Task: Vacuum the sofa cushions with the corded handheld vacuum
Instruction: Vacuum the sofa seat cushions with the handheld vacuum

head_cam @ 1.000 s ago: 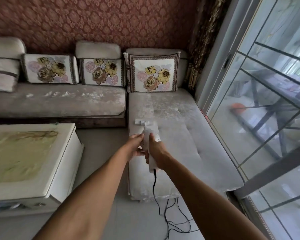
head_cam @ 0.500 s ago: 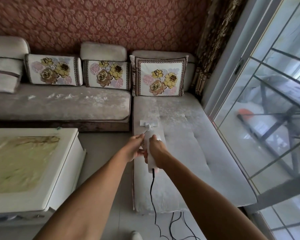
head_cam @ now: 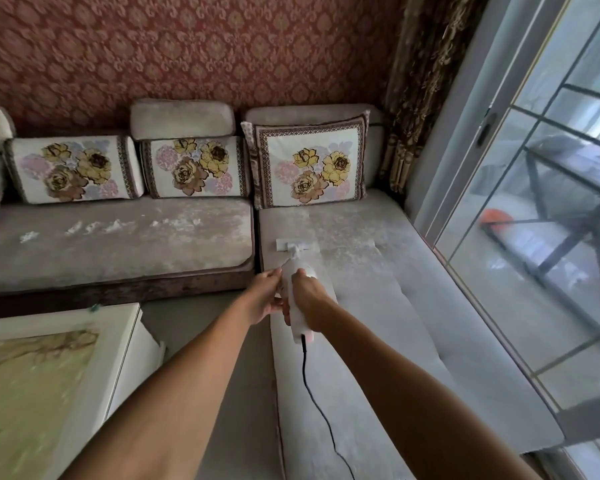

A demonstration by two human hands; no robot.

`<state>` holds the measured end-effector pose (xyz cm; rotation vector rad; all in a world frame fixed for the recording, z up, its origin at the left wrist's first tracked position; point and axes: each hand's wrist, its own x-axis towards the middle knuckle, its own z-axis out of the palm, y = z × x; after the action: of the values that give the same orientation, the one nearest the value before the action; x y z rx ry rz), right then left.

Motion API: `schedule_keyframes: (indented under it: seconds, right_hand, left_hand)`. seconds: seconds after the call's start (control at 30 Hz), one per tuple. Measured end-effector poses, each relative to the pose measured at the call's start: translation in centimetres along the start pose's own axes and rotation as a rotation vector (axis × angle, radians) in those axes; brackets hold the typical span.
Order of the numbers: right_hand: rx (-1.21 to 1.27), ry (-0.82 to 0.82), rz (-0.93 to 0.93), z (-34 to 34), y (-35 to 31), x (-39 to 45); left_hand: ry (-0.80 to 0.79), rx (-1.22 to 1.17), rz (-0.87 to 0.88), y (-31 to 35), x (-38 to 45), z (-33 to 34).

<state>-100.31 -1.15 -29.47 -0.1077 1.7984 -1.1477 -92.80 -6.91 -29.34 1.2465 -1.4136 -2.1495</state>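
A white handheld vacuum (head_cam: 298,306) points away from me over the grey chaise cushion (head_cam: 378,306). Its flat nozzle head (head_cam: 294,244) rests on the cushion near its left edge. My right hand (head_cam: 310,299) wraps the vacuum body from the right. My left hand (head_cam: 265,297) holds it from the left side. A black cord (head_cam: 312,393) trails from the vacuum's rear end down across the cushion toward me. The long seat cushion (head_cam: 118,244) on the left carries white crumbs (head_cam: 111,226) in a line.
Three floral pillows (head_cam: 310,168) lean against the sofa back under red patterned wallpaper. A white low table (head_cam: 125,358) stands at the lower left, with a strip of floor between it and the chaise. Glass sliding doors (head_cam: 534,237) and a curtain (head_cam: 416,98) border the right.
The vacuum and both hands have pushed forward along the chaise toward the pillows. My view has moved closer to the sofa, so the cord loops on the floor are out of sight.
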Motion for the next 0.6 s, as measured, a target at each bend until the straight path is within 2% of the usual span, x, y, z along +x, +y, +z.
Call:
schedule_keyframes:
  seconds: [0.43,0.6]
  right_hand:
    - [0.033,-0.02,0.062,6.0,-9.4,7.0]
    - [0.092,0.003,0.077,11.1,-14.0,9.6]
  left_hand:
    - [-0.082,0.048,-0.022,7.0,12.1,-7.2]
    - [-0.157,0.11,-0.015,10.6,17.9,-11.9]
